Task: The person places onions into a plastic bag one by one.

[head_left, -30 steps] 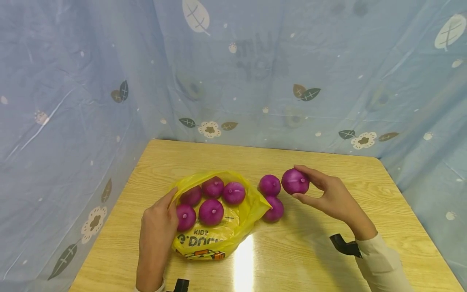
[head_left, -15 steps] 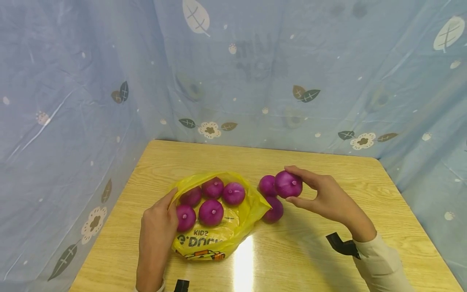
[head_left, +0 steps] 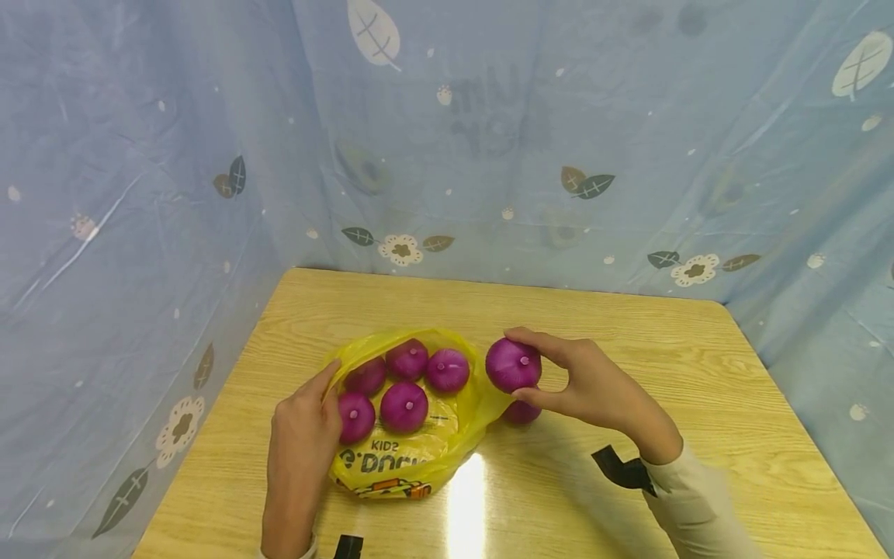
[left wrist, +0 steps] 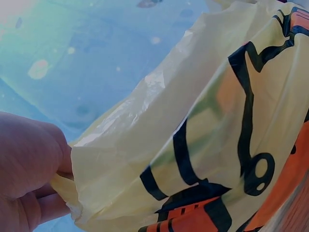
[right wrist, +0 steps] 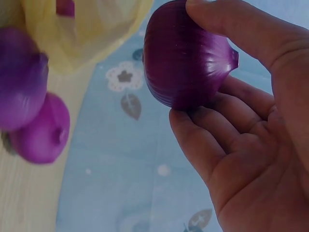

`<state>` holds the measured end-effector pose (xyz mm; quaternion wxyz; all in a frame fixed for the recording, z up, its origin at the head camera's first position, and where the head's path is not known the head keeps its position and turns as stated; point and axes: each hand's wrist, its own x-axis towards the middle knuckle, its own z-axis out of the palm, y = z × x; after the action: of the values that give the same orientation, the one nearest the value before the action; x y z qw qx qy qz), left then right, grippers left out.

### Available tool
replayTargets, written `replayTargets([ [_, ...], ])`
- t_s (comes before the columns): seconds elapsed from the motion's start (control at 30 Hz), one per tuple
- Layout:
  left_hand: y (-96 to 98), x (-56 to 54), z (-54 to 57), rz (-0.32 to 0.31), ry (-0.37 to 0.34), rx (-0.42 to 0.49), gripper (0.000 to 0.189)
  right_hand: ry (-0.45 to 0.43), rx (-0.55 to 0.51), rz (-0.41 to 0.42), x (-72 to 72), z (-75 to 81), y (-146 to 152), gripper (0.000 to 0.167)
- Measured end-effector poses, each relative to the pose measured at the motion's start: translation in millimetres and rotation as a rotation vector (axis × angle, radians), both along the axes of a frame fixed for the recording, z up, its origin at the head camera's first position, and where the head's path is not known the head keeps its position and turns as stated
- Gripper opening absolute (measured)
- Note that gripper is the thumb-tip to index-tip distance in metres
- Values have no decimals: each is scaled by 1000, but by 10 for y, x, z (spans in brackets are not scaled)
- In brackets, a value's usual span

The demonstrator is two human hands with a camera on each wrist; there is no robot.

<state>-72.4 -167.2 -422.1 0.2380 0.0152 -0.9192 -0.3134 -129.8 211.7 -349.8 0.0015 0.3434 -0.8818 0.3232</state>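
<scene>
My right hand (head_left: 594, 388) pinches a red onion (head_left: 512, 363) between thumb and fingers, at the right edge of the yellow plastic bag (head_left: 391, 462). In the right wrist view this onion (right wrist: 186, 58) shows its pointed end toward the palm. At the bag's left side my left hand (head_left: 300, 435) grips the rim; in the left wrist view the thin plastic (left wrist: 120, 179) passes between thumb and fingers. Inside the open bag lie several red onions (head_left: 404, 406). Just outside it, one more onion (head_left: 522, 413) shows partly below the held one; the right wrist view has two onions (right wrist: 41, 130) there.
The bag lies on a light wooden table (head_left: 628, 326) with a bright reflection near its front. Blue patterned cloth (head_left: 489, 155) hangs behind the table and along both sides.
My right hand has moved left with the red onion, from right of the loose onions to the bag's right edge, now covering one loose onion. The left hand and bag have stayed put.
</scene>
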Motion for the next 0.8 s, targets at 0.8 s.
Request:
replayTargets([
  [0.8, -21, -3, -6, -9, 6, 5, 35, -84, 108, 30, 18, -297, -594, 77],
])
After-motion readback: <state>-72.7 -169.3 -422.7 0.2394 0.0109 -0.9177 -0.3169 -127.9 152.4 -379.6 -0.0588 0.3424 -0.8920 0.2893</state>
